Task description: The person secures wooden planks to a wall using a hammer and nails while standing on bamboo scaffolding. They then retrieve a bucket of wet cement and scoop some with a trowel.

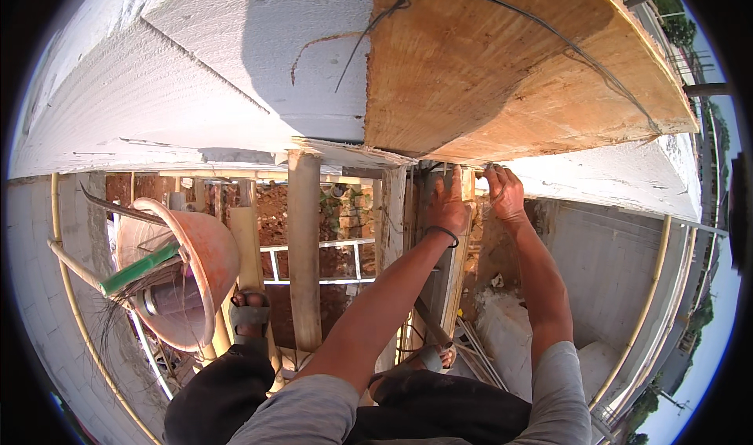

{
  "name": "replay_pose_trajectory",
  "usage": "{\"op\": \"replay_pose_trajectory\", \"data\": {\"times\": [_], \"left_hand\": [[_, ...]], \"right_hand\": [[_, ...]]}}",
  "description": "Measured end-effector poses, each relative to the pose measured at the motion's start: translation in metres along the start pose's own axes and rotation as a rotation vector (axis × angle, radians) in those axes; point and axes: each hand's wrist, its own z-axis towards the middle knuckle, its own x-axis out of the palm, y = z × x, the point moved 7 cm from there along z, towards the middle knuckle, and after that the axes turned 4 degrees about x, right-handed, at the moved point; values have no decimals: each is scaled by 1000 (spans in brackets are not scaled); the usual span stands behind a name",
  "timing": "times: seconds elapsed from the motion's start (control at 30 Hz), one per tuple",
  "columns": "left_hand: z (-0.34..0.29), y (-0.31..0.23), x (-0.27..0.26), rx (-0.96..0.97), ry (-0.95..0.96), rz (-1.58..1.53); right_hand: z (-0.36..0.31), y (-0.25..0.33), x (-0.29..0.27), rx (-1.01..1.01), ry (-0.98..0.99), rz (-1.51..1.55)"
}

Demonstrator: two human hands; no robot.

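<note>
My left hand, with a dark band at its wrist, lies with fingers stretched against the upright timbers just below the plywood board. Close to its right, my right hand has bent fingers at the board's lower edge; whatever they hold, if anything, is hidden. The brown board stands against a white block wall, its bottom edge level with my fingertips. Dark wire runs across its face. A wooden post drops from under my hands.
An orange-stained bucket at left holds a green-handled tool and a curved blade. My sandalled feet rest on narrow supports above reddish ground. A round pole and a white ladder are below; bamboo poles rise at right.
</note>
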Motion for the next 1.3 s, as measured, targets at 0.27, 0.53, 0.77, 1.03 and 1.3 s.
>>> {"op": "replay_pose_trajectory", "data": {"times": [0.27, 0.53, 0.77, 1.03, 1.3], "left_hand": [[28, 9, 3, -8, 108, -50], [49, 14, 10, -43, 175, 37], [54, 14, 7, 66, 185, -77], [30, 10, 11, -79, 28, 98], [31, 3, 12, -59, 56, 40]], "right_hand": [[4, 3, 4, -59, 6, -5], [6, 6, 7, -5, 54, -10], [-1, -6, -1, 273, -75, 225], [-11, -20, 6, 499, -29, 370], [4, -12, 3, 139, -33, 204]]}}
